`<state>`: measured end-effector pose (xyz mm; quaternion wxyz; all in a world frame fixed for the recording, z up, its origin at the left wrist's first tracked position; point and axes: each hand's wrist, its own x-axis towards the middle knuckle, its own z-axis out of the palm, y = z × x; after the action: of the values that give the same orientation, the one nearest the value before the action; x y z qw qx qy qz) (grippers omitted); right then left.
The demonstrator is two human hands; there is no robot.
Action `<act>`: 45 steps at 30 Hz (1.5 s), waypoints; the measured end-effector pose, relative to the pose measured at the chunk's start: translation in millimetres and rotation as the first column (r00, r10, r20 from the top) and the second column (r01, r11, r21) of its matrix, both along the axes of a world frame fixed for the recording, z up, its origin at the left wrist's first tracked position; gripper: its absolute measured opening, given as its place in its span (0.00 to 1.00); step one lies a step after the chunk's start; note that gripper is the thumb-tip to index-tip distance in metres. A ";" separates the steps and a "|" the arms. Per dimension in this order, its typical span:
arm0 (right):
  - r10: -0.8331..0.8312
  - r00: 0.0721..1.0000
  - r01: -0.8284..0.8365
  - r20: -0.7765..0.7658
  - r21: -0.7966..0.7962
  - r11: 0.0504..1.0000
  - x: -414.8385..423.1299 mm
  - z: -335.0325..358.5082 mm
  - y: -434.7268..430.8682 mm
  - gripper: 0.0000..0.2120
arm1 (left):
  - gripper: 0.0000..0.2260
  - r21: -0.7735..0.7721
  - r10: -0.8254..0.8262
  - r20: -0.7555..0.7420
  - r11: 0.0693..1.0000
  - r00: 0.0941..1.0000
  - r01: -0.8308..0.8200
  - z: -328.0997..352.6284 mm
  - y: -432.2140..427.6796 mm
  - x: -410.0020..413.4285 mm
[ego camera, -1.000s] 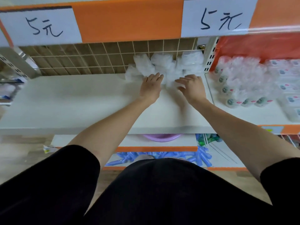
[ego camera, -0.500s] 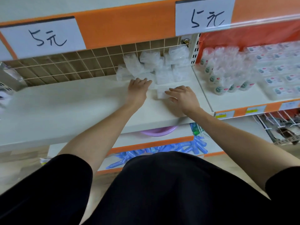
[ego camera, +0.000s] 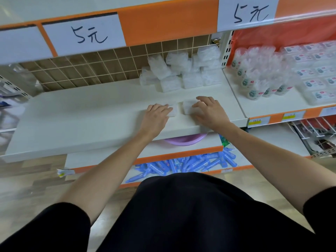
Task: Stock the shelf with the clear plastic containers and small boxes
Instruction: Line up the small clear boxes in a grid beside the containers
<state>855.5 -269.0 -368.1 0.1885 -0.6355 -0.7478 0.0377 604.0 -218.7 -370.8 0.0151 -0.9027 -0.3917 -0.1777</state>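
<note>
While the left hand (ego camera: 156, 114) lays fairly straight fingers on the left box (ego camera: 174, 111) near the shelf's (ego camera: 87, 115) front edge, the right hand (ego camera: 210, 112) curls its fingers over the right box (ego camera: 188, 107) just beside it; the pile of boxes (ego camera: 183, 72) sits far right.

We see two hand-lettered "5元" price signs, a left sign (ego camera: 85, 34) and a right sign (ego camera: 248, 12), set on an orange strip (ego camera: 167, 22). Behind, a pale wire grid (ego camera: 109, 64) runs over brown board. Lower down a purple basin (ego camera: 185, 140) peeks out, and beneath it blue tubes (ego camera: 190, 164) lie in a loose heap. In the bay to the right stand labelled bottles (ego camera: 254, 82), flat labelled packs (ego camera: 316, 73) beside them, yellow tags (ego camera: 256, 121) on the edge below, and a wire rack (ego camera: 316, 135) underneath. The floor (ego camera: 32, 179) looks like wood.
</note>
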 end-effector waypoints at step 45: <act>-0.319 0.931 0.326 -0.177 0.011 0.945 373.8 95.1 -125.9 0.22 | 0.26 -0.354 0.046 0.229 0.934 0.972 0.039 98.9 -87.1 419.0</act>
<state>1229.4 -394.9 -273.0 0.2691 -0.7400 -0.6147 0.0463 1023.0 -305.9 -272.0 -0.1946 -0.8625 -0.4180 -0.2086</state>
